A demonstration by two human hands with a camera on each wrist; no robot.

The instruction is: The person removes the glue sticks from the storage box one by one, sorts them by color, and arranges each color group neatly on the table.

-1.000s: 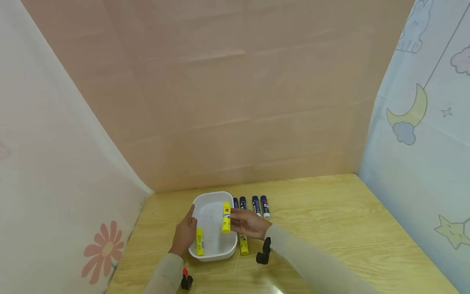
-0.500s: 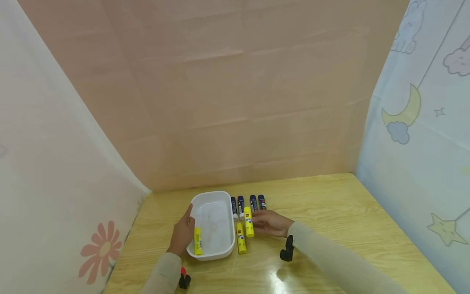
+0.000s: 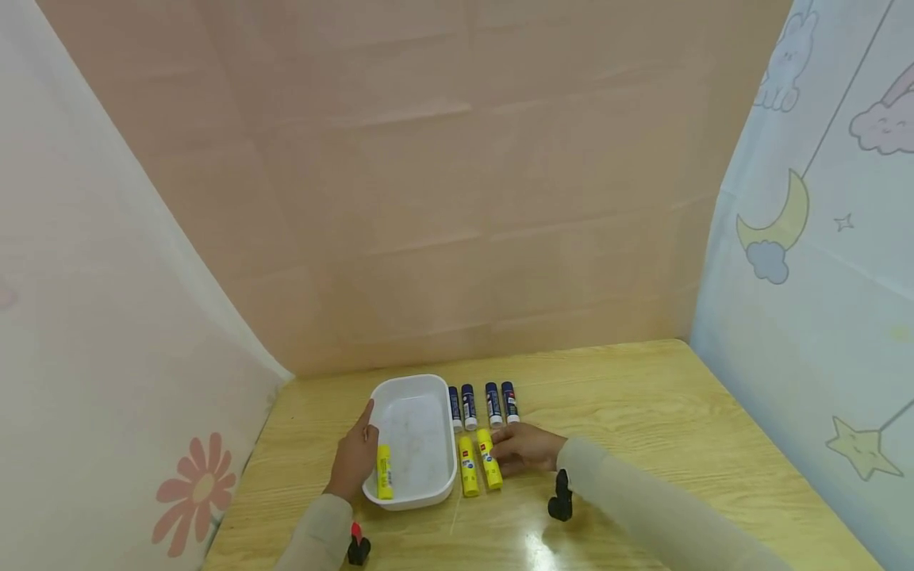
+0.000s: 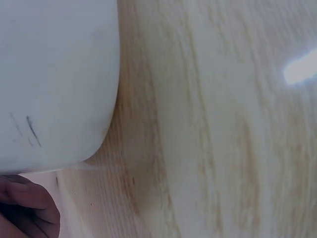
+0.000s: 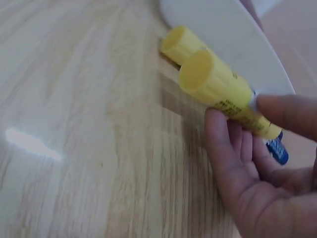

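In the head view my right hand (image 3: pixel 524 448) pinches a yellow glue stick (image 3: pixel 489 461) low over the table, right of the tray. Thumb and fingers lie on either side of this glue stick (image 5: pixel 215 79) in the right wrist view. Just left of it lies a second yellow glue stick (image 3: pixel 467 468). My left hand (image 3: pixel 355 460) grips the left side of a white tray (image 3: pixel 416 424), thumb along the rim. Curled fingers (image 4: pixel 37 198) show against the tray's outer wall in the left wrist view. Inside the tray, near that hand, lies another yellow glue stick (image 3: pixel 384 476).
Several dark blue glue sticks with white ends, one of them a blue glue stick (image 3: pixel 468 406), lie in a row behind the yellow ones. The wooden table (image 3: pixel 607 388) meets a brown backdrop (image 3: pixel 371 238) at the back and printed curtains at both sides.
My right hand has carried the yellow glue stick from above the tray rightward, then down beside the other yellow one. My left hand stays on the tray.
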